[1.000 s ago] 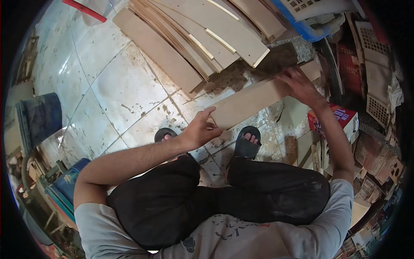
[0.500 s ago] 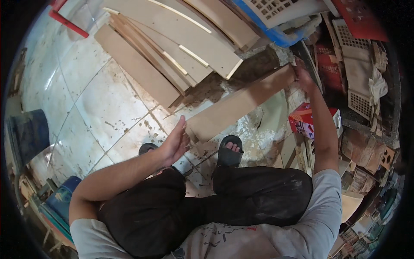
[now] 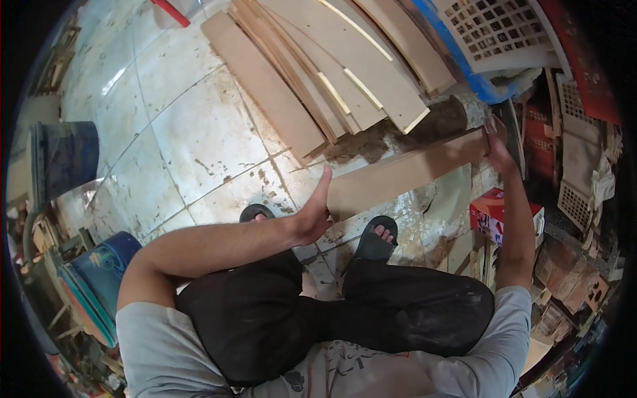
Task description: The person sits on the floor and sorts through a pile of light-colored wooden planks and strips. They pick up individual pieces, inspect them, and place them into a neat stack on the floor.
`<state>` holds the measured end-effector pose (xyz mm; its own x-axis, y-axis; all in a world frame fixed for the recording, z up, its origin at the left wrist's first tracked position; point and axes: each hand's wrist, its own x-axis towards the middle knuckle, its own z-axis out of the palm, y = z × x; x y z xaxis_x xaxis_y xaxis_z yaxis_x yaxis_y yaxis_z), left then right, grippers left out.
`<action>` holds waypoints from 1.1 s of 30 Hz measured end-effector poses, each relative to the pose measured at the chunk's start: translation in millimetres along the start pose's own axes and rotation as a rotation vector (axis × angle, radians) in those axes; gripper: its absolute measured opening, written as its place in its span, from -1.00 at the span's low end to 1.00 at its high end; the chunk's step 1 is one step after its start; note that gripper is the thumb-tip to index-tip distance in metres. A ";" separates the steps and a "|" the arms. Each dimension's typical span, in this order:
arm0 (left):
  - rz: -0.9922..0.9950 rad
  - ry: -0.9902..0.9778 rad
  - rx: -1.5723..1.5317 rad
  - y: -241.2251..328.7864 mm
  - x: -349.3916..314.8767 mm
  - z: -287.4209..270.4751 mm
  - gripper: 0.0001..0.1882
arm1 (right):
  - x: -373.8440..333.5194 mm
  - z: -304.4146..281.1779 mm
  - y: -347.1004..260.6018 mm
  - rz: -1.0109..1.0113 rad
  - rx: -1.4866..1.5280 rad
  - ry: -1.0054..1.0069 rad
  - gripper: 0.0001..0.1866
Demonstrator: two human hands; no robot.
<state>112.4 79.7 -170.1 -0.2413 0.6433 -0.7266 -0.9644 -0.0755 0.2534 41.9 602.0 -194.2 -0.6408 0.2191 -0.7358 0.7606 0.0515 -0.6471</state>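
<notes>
A long, narrow tan wooden board (image 3: 408,171) slants across in front of my knees, held up above the floor. Its right end is gripped by my right hand (image 3: 497,147), whose fingers wrap that end. At the near left end, my left hand (image 3: 313,215) presses against the board with the thumb pointing up along it; the other fingers curl under the end and are partly hidden. Beyond lies a stack of similar boards (image 3: 265,83) with pale edge strips, beside a wide panel (image 3: 371,73).
A red box (image 3: 489,215) stands near my right forearm. Plastic crates (image 3: 494,30) and a blue frame (image 3: 474,73) are at the far right. Dark blue buckets (image 3: 66,156) stand at the left. Wood scraps lie at the right on the dirty tiled floor (image 3: 192,132).
The view has shifted, so the floor, stack and crates sit lower and farther right. My left hand has closed in on the board's left end; my right hand keeps its hold.
</notes>
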 end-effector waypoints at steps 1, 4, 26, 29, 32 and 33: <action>0.033 -0.022 -0.001 4.1 -3.7 6.4 -0.06 | -0.1 5.3 1.7 -0.007 -0.037 0.020 -0.05; 0.045 -0.075 -0.021 8.9 -2.6 7.8 -0.08 | -14.6 11.9 -2.1 -0.032 -0.147 0.111 -0.04; 0.830 0.855 1.306 55.1 13.9 -83.8 0.16 | -14.1 90.0 -14.9 -0.854 -0.981 0.559 -0.67; 0.902 0.760 1.235 55.8 20.1 -85.9 0.22 | -4.9 89.1 -7.4 -0.990 -1.051 0.497 -0.70; 0.882 0.724 1.138 52.5 16.8 -92.8 0.22 | -4.9 103.5 -2.9 -1.023 -1.068 0.429 -0.69; 0.858 0.717 1.098 53.4 15.7 -89.8 0.21 | -7.0 104.2 -1.8 -1.031 -1.065 0.412 -0.69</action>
<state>47.3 17.4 -225.4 -0.9632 0.1939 -0.1862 -0.0467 0.5612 0.8263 34.2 498.8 -208.6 -0.9827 -0.1116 0.1481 -0.1469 0.9560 -0.2541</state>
